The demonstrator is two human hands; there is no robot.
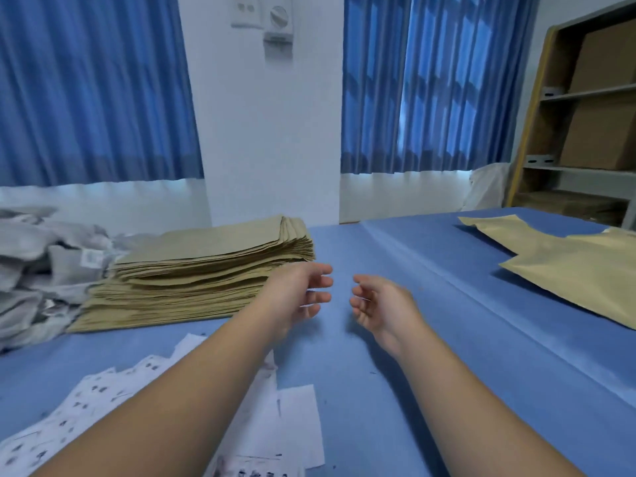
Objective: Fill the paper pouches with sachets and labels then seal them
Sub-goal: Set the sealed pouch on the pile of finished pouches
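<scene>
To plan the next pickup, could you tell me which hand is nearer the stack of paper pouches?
Left. The left hand is just right of the stack of paper pouches; the right hand lies farther right.

Stack of paper pouches [206, 270]: tan kraft, flat, edges slightly fanned, far left on table [430, 356]. Grey sachets [31, 263]: loose heap against the stack's left side. White labels [86, 407]: scattered, overlapping, near left (print illegible). Separate pouches [568, 270]: flat, overlapping, far right.
</scene>
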